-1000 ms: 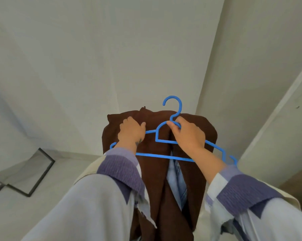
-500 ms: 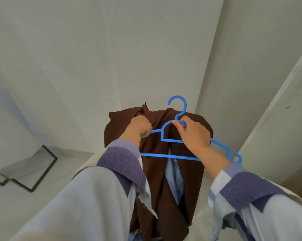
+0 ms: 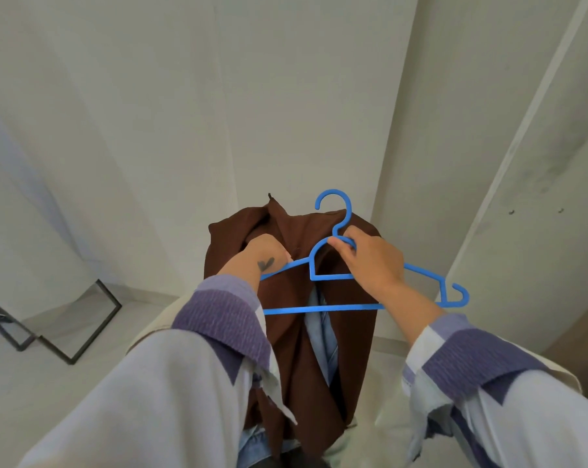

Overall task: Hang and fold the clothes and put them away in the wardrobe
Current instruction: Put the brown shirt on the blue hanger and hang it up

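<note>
A blue hanger [image 3: 348,276] is held in front of a brown garment [image 3: 296,332] that hangs down between the person's arms. The right hand [image 3: 370,261] pinches the hanger at the base of its hook. The left hand [image 3: 264,253] grips the garment's top edge, fingers curled into the cloth. Light blue cloth [image 3: 323,332] shows through the garment's opening. White walls [image 3: 184,113] rise behind; a black-framed glass pane [image 3: 69,319] leans at lower left.

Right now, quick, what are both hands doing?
Left hand: gripping the brown garment near its top.
Right hand: pinching the blue hanger just below its hook.
</note>
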The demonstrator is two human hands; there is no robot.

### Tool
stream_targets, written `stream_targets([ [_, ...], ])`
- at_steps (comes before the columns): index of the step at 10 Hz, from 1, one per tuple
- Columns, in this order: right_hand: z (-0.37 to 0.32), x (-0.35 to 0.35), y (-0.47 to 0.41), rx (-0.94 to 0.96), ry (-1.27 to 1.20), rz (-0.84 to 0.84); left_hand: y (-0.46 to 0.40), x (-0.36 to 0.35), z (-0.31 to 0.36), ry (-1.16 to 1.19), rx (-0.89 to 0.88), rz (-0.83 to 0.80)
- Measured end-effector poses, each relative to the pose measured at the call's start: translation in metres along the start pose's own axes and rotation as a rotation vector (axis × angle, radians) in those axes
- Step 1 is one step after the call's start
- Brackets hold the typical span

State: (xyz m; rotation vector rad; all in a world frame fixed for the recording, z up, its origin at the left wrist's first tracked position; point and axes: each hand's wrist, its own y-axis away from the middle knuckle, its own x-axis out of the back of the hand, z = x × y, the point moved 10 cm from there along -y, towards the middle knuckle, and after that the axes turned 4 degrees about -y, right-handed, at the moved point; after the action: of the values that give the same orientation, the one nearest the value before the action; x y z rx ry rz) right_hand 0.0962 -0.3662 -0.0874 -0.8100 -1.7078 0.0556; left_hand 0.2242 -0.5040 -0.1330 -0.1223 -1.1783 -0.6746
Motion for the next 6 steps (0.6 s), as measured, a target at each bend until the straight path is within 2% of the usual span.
stream_targets([
  [2,-0.007,-0.005,-0.011,-0.021,-0.022,0.018,-0.011,0.023,-0.009,0.034,-0.049,0.099],
  [4,-0.009,-0.012,-0.043,-0.070,-0.014,0.085,-0.047,0.069,-0.027,0.067,-0.047,0.355],
  [6,0.013,-0.034,-0.065,-0.145,0.031,0.120,-0.110,0.066,-0.038,0.031,-0.041,0.352],
])
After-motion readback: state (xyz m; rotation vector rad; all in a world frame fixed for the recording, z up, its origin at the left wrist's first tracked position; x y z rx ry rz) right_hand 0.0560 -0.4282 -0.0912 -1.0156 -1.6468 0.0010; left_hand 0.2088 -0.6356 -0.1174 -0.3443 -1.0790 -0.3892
